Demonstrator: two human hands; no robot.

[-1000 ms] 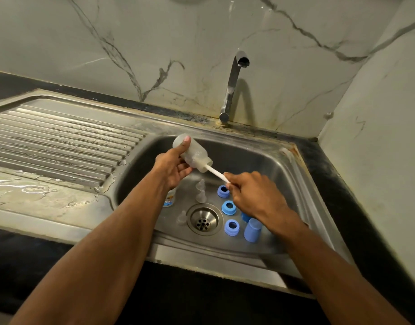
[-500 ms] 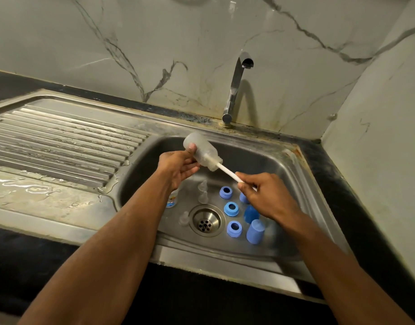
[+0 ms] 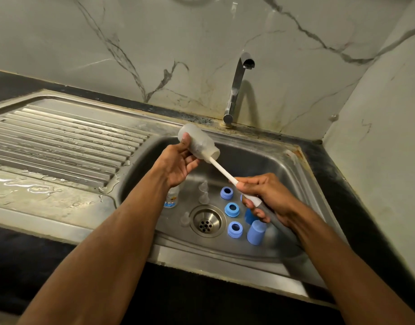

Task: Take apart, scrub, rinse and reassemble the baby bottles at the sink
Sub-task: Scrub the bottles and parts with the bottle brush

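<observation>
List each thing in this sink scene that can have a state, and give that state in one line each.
Bottle: tilted, held in left hand, brush inside.
Brush: handle gripped by right hand.
Tap: no water running.
Blue rings: lying loose in sink.
Draining board: wet.

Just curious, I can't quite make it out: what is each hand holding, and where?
The left hand grips the clear bottle round its body; the right hand holds the brush by its handle.
</observation>
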